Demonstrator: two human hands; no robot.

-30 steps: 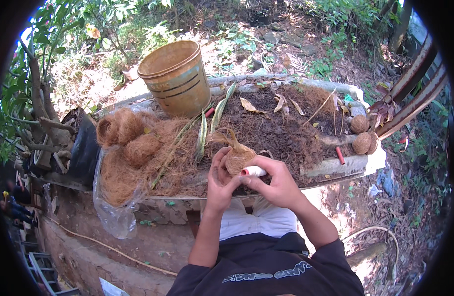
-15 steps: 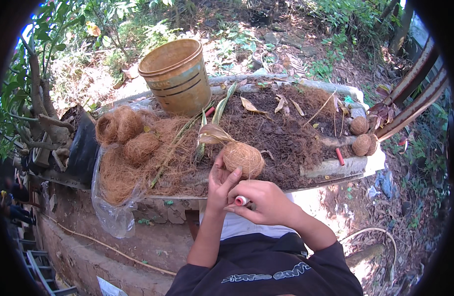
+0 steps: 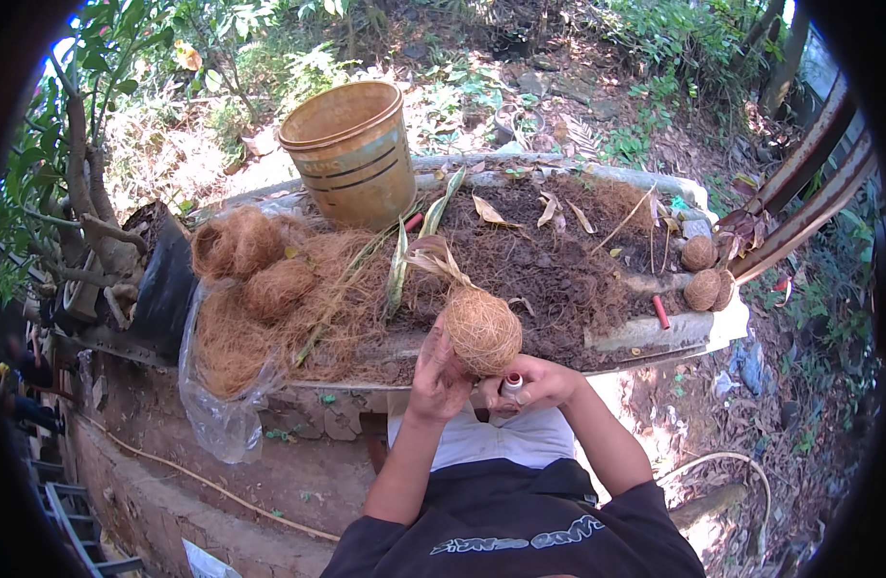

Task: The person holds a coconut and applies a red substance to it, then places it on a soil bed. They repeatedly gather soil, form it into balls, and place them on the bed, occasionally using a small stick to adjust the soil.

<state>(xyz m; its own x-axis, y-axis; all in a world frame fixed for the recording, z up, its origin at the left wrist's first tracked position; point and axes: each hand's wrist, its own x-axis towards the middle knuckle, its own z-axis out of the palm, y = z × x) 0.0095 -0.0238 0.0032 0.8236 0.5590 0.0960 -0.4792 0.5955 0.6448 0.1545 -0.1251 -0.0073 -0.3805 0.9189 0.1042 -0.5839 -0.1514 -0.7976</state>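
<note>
Wrapped in pale thread, a round coconut-fibre ball (image 3: 483, 332) with dry, curled plant leaves (image 3: 437, 256) sticking out of its top is held over the front edge of the bench. My left hand (image 3: 437, 387) is closed on its left and lower side, the fingers partly hidden behind it. Close under the ball's right side, my right hand (image 3: 542, 381) grips a small red-and-white thread spool (image 3: 511, 382), seen end-on. Any thread running between spool and ball is too fine to make out.
Loose coconut fibre (image 3: 233, 332) heaps on a clear plastic sheet (image 3: 221, 424) at left. Behind stands a worn yellow bucket (image 3: 351, 159). Dark soil (image 3: 544, 265) with dry leaves covers the bench middle. Finished-looking fibre balls (image 3: 703, 289) and a red tube (image 3: 661, 312) lie at right.
The ball has turned more upright and shifted slightly down, its leaves now pointing up-left. My right hand has moved right and up with the spool, from beside my left wrist to under the ball.
</note>
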